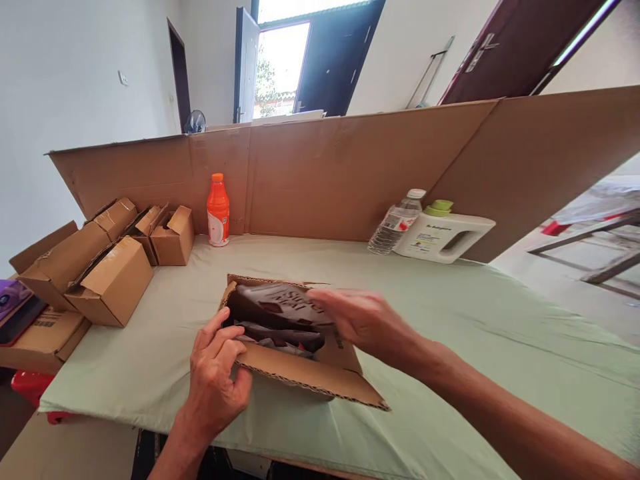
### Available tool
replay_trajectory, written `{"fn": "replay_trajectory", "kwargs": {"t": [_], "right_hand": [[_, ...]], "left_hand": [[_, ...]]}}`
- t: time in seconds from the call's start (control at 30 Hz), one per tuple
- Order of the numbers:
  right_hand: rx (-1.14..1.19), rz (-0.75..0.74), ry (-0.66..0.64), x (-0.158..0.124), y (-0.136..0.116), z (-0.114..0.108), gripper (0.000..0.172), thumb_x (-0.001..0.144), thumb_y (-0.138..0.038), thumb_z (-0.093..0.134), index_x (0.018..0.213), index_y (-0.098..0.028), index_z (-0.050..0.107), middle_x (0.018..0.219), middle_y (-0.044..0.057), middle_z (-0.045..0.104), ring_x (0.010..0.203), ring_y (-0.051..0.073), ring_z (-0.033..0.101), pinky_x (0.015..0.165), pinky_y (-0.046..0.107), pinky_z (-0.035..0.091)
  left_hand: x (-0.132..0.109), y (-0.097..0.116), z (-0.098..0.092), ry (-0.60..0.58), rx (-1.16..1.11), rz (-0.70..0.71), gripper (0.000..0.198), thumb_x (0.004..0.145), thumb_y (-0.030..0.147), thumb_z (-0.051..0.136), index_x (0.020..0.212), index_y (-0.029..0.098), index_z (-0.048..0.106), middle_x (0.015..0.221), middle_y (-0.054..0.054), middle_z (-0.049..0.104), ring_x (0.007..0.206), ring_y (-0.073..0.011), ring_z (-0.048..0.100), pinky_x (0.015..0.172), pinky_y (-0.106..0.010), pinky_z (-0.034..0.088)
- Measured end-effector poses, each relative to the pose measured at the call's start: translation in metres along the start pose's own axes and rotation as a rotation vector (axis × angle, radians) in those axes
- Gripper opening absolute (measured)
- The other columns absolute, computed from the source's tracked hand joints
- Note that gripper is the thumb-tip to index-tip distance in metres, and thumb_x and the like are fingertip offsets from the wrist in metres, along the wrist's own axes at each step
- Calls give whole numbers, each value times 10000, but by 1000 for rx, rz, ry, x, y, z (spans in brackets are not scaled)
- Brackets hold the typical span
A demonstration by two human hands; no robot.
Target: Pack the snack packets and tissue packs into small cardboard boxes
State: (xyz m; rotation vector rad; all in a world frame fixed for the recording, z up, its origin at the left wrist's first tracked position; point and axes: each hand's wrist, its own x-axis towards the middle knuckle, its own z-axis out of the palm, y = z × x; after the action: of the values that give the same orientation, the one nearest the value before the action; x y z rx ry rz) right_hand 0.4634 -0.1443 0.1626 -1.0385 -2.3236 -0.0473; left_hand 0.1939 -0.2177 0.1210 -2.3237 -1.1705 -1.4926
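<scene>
One box (310, 377) — left hand (217, 380) grips its flap, right hand (363, 320) open over it.

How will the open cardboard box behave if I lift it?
The cardboard box is corrugated, so probably stiff, though its open flap may flop. Small, so likely light. The dark packet sticking out could slip if tilted.

Table (500, 333) right of the open box (305, 373): bare cloth, a wide free lane. Left side is blocked by stacked cartons (110, 267). The cardboard wall (350, 167) closes the back, with the orange bottle (219, 210), water bottle (395, 227) and white jug (443, 237) along it.
</scene>
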Motion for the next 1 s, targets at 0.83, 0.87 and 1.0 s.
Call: {"fn": "replay_trajectory", "kwargs": {"t": [0.83, 0.87, 1.0], "right_hand": [[-62, 120, -674, 34, -26, 35, 349, 806, 2, 521, 941, -196, 775, 940, 75, 806, 840, 235, 751, 613, 269, 414], [-93, 132, -669, 34, -25, 36, 349, 785, 15, 524, 907, -194, 777, 909, 75, 805, 820, 235, 751, 608, 268, 418], [-181, 103, -527, 26, -25, 42, 337, 848, -47, 538, 1054, -189, 765, 975, 99, 799, 828, 246, 752, 630, 278, 469]], "left_hand": [[-2, 3, -3, -35, 4, -21, 337, 715, -34, 490, 917, 224, 568, 1072, -72, 746, 1344, -303, 564, 1000, -469, 556], [-3, 3, -3, -36, -1, -22, 344, 709, -32, 488, 921, 226, 571, 1072, -71, 746, 1343, -305, 566, 1001, -472, 556], [-3, 3, -2, -23, -10, -1, 342, 712, -27, 491, 921, 229, 576, 1056, -68, 750, 1336, -302, 579, 990, -466, 564]]}}
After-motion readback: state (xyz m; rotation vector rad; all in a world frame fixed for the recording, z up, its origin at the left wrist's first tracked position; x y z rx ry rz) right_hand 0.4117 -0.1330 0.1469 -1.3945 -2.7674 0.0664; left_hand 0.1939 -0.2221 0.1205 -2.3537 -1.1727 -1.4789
